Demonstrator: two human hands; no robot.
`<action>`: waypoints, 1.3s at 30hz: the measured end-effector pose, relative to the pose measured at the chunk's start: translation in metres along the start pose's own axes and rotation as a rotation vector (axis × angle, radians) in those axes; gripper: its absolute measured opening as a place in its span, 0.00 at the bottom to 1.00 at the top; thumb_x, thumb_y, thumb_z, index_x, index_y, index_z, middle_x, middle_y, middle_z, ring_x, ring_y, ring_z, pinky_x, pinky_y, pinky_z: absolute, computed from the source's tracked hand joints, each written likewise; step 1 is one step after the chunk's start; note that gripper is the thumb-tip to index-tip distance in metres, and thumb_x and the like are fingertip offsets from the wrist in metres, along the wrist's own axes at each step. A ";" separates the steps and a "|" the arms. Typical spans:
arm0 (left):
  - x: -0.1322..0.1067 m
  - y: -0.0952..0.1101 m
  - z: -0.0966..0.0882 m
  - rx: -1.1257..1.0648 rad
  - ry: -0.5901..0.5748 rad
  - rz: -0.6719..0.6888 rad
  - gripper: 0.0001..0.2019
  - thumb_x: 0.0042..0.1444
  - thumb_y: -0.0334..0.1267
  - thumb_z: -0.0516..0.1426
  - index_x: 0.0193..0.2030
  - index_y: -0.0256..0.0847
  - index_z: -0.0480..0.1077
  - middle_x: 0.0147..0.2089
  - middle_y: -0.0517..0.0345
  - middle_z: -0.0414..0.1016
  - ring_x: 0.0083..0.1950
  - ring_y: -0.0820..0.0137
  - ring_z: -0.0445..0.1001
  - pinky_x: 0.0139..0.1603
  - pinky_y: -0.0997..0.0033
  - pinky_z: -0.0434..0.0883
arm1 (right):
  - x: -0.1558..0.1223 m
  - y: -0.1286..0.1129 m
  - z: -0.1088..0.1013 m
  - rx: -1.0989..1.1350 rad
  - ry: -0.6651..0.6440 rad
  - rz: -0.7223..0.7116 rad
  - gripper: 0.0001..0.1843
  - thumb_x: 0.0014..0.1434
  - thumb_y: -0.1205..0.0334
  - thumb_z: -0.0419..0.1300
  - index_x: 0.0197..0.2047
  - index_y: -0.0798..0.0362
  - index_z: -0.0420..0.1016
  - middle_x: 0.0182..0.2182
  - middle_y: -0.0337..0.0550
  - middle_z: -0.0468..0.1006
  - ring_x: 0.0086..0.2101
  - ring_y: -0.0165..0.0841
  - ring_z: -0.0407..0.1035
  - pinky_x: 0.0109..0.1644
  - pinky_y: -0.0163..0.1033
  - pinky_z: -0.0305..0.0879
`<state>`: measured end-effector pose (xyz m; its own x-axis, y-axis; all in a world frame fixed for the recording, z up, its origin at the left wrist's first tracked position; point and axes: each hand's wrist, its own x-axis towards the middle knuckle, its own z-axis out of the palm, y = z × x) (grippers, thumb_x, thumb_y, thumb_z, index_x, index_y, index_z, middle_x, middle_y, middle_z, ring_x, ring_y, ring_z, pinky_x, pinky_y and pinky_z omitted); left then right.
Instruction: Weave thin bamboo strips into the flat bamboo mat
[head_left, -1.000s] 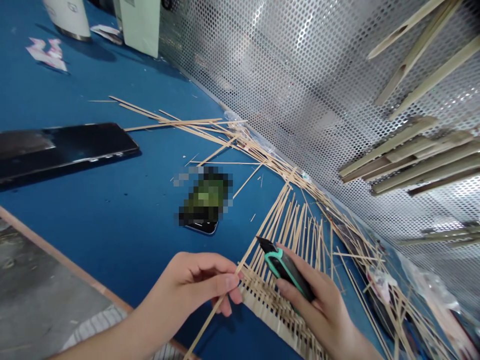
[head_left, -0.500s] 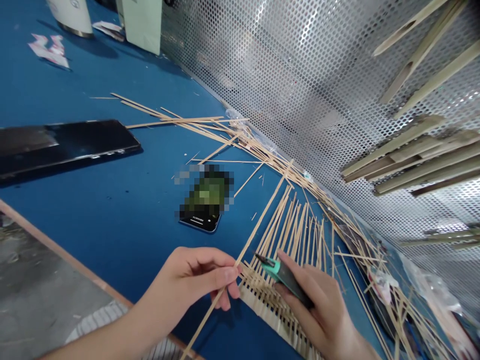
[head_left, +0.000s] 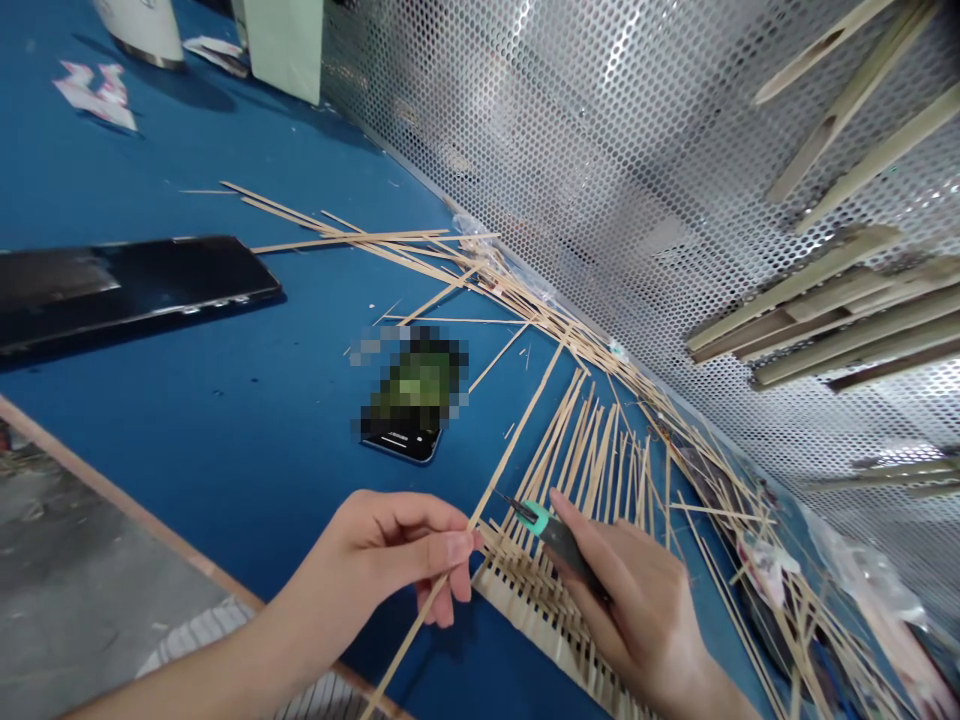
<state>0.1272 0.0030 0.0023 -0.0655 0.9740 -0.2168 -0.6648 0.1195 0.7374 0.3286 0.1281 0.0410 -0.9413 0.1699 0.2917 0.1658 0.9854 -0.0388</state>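
My left hand [head_left: 390, 560] pinches a long thin bamboo strip [head_left: 517, 425] that runs from the table's near edge up toward the metal wall. My right hand [head_left: 637, 610] is closed round a teal and black utility knife [head_left: 551, 530], whose tip touches that strip just right of my left fingertips. Under both hands lies a partly woven bamboo mat [head_left: 555, 610], with several loose strip ends [head_left: 600, 450] fanning away from it.
A phone [head_left: 409, 400] lies on the blue table [head_left: 225, 400] just beyond my left hand. A black tablet [head_left: 127, 290] sits at the left. Loose bamboo strips [head_left: 480, 275] pile along the perforated metal wall [head_left: 600, 150]. Thicker bamboo slats [head_left: 817, 300] show at the right.
My right hand turned the knife down and moved it left, bringing its tip onto the strip. My left hand kept its pinch and barely moved.
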 end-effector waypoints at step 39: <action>-0.002 0.002 -0.001 0.007 0.022 0.001 0.08 0.52 0.35 0.61 0.24 0.37 0.75 0.21 0.62 0.74 0.18 0.80 0.69 0.23 0.83 0.67 | 0.004 0.005 0.005 -0.077 -0.003 -0.090 0.32 0.62 0.69 0.50 0.68 0.56 0.46 0.32 0.45 0.78 0.30 0.34 0.71 0.29 0.39 0.64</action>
<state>0.1248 0.0015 0.0037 -0.0823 0.9697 -0.2299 -0.6597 0.1199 0.7419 0.3243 0.1334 0.0370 -0.9543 0.0813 0.2876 0.1030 0.9928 0.0612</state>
